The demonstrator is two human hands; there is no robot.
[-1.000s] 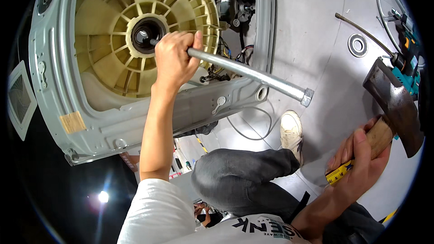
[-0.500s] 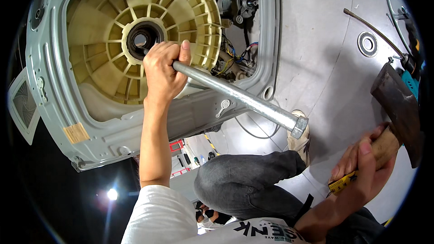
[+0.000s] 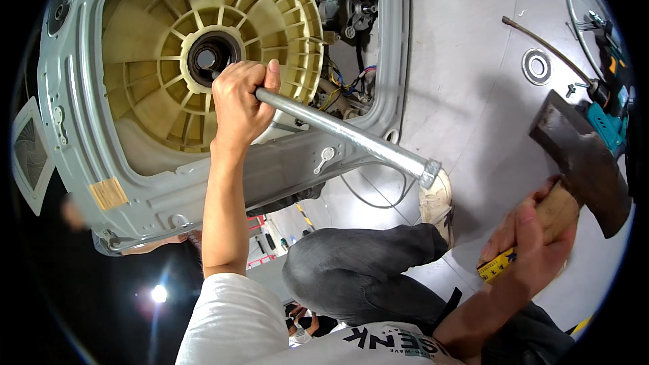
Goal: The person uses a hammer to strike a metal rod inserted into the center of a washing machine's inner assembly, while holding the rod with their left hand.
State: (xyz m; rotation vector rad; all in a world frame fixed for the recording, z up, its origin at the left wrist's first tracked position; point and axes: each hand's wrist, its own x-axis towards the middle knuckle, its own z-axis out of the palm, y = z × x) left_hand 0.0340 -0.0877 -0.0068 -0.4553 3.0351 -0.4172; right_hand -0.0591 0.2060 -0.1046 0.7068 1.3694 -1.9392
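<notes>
My left hand [image 3: 240, 98] is wrapped round a long steel bolt [image 3: 345, 130]. The bolt slants across the cabinet opening, its hex head [image 3: 430, 173] at the lower right and its other end at the hub [image 3: 208, 61] of the cream plastic washing-machine tub [image 3: 145, 37]. From here I cannot tell how far that end goes in. At the right my right hand [image 3: 534, 233] grips the wooden handle of a hammer [image 3: 581, 155] with a broad dark metal head. A yellow, dark-marked part shows beside my fingers. The hammer head is apart from the bolt.
The grey metal cabinet [image 3: 162, 196] frames the tub, with coloured wires [image 3: 348, 84] inside. On the tiled floor lie a ring-shaped bearing [image 3: 537, 66], a thin rod [image 3: 541, 40] and a teal power tool [image 3: 605, 125]. Part of another person [image 3: 159, 245] shows beyond the cabinet's lower edge.
The view has shifted slightly. My right hand and the hammer appear a little further left, and the hammer head is turned. My left hand keeps its hold. Another person's arm has appeared behind the cabinet.
</notes>
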